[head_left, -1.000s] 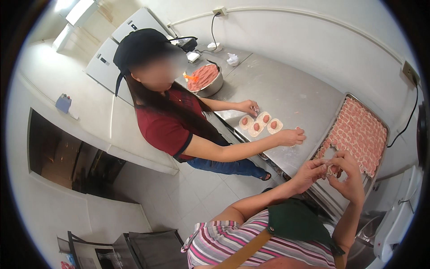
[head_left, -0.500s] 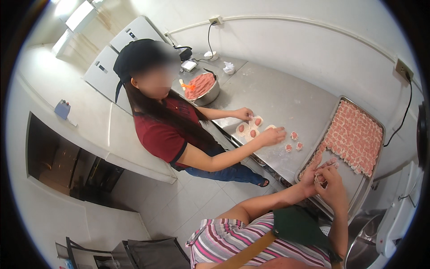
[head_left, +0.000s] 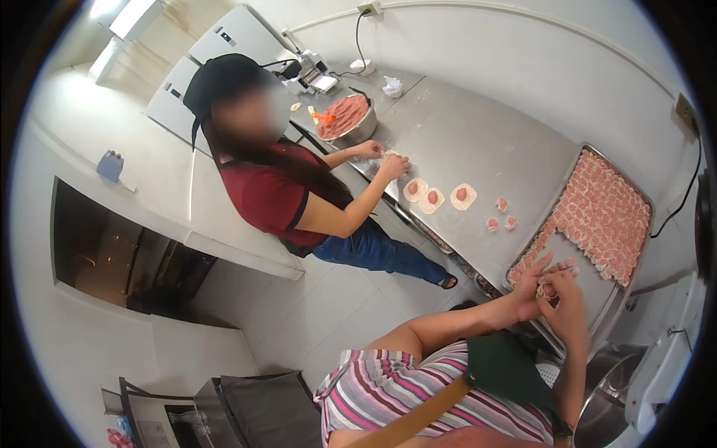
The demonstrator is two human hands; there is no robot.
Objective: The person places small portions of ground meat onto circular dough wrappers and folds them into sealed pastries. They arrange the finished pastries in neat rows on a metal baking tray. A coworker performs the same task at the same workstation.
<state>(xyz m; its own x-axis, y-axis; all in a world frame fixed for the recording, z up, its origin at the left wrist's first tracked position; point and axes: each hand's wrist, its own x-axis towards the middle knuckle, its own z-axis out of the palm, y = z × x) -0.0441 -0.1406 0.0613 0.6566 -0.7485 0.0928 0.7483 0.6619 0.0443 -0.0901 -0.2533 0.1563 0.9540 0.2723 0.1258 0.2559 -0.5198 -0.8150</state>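
Observation:
Above the near end of the metal tray [head_left: 517,270], my left hand [head_left: 530,290] and my right hand [head_left: 565,305] come together around a small open-topped meat dumpling [head_left: 547,290]. My left hand supports it from the side, and my right fingers are closed on its wrapper; fingers hide part of it. Packed rows of similar raw dumplings [head_left: 601,213] fill the tray's far part. Three loose dumplings [head_left: 502,204] stand on the steel table, left of the tray. Further left lie round wrappers [head_left: 464,198] topped with balls of pink filling.
A co-worker in a red shirt [head_left: 261,205] stands across the table's left side, hands holding a pale wrapper [head_left: 390,155]. Near them is a metal pot [head_left: 362,131] of pink meat filling with an orange-handled tool. A mixer bowl [head_left: 609,388] stands close on my right.
The co-worker's hands have moved back toward the pot, lifting a wrapper and uncovering the filled wrappers on the table. My hands stay together on the dumpling; the view has shifted slightly.

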